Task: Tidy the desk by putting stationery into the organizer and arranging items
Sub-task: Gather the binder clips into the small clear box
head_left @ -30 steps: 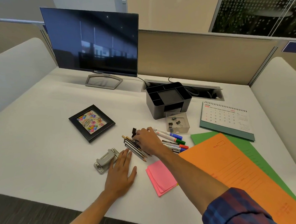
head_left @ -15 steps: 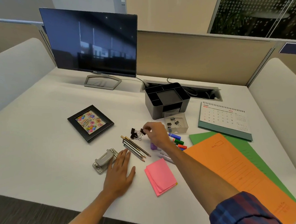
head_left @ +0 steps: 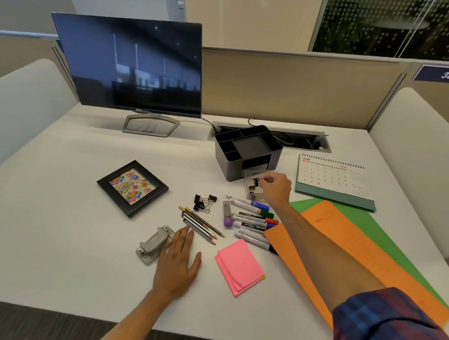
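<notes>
While the right grip [head_left: 275,186] seemingly pinches it, the binder clip [head_left: 256,181] hangs over the clear tray [head_left: 253,191].

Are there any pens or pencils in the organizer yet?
No, the organizer compartments look empty, and the pencils and markers lie on the desk.

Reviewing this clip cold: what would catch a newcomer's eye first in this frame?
Probably the bright orange folder lying over a green folder at the desk's right, and the pink sticky notes near the front edge. Next, the right hand pinching a binder clip over a small clear box before the dark organizer, while the left hand rests flat beside a grey hole punch.
</notes>
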Motion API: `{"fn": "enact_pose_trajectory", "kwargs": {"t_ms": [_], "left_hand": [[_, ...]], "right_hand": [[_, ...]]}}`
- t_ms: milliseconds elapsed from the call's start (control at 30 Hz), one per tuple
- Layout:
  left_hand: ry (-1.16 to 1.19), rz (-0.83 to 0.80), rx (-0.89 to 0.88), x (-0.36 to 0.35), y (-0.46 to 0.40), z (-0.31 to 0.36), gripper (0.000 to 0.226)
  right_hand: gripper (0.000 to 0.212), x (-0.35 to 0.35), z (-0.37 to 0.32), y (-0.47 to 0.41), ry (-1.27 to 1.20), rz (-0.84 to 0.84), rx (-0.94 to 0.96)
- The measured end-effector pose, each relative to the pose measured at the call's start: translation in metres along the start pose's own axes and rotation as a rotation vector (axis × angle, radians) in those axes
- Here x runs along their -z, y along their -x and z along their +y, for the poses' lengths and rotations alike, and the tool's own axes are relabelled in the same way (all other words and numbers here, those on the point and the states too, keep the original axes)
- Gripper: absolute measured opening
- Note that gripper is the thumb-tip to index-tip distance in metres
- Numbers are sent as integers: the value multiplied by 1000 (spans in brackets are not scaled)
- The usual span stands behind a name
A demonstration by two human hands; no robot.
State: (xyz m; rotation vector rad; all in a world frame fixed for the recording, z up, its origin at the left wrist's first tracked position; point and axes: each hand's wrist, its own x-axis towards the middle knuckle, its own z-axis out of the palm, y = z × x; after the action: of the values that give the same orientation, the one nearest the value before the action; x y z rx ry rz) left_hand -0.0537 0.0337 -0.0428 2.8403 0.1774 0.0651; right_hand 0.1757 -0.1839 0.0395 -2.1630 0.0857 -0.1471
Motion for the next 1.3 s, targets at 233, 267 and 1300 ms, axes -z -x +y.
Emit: {"fn": "enact_pose_trajectory", "kwargs": {"t_ms": [233, 267, 1300], "left_hand": [[10, -7, 3, 2, 1, 0, 72], [12, -6, 2, 2, 1, 0, 74], [29, -13, 14, 2, 1, 1, 70]], "right_hand": [[19, 0, -3, 10, 126, 7, 55], [20, -3, -5, 13, 129, -10, 94], [18, -94, -27, 75, 628, -454, 604]]}}
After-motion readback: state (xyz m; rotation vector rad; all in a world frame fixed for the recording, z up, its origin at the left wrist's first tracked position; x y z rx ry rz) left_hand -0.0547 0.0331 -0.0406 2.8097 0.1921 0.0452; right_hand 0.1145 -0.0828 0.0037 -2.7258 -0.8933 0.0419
